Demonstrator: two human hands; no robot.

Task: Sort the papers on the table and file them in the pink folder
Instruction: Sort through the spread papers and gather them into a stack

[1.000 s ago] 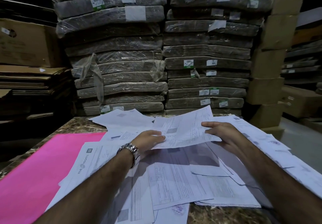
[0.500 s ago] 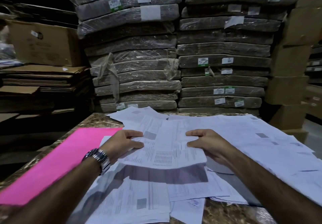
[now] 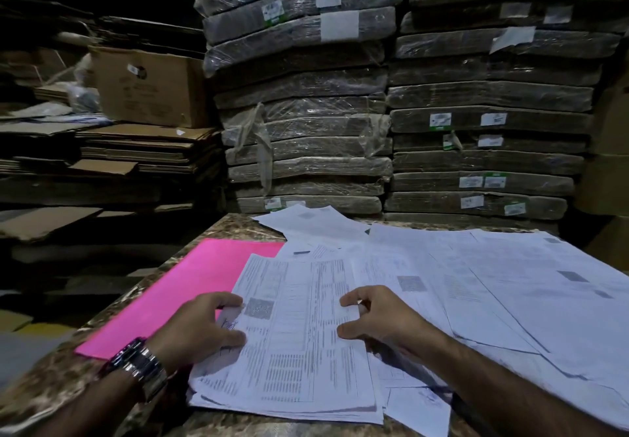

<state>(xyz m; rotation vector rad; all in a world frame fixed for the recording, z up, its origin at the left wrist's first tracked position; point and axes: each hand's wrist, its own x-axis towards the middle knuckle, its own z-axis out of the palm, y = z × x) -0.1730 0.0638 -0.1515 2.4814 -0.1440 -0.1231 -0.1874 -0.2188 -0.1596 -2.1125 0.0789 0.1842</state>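
The left hand (image 3: 200, 327) grips the left edge of the top sheet (image 3: 299, 334), thumb and forefinger curled onto it and narrowly apart. The right hand (image 3: 381, 321) holds the opposite edge the same way, with thumb and forefinger tips on the paper. Its other fingers are hidden under the hand, so how far they reach beneath the sheet cannot be told. The sheet lies flat on a small pile at the near edge of the marbled table (image 3: 51, 385); its print is too fine to read. A metal watch (image 3: 143, 365) sits on the left wrist.

The pink folder (image 3: 190, 293) lies closed just left of the pile, its right side covered by papers. More loose papers (image 3: 510, 283) overlap across the right of the table, running out of view. Behind stand plastic-wrapped bundles (image 3: 306, 96), their tops cut off, with a cardboard box (image 3: 149, 86) on flattened cardboard (image 3: 136, 150) in deep shadow to the left.
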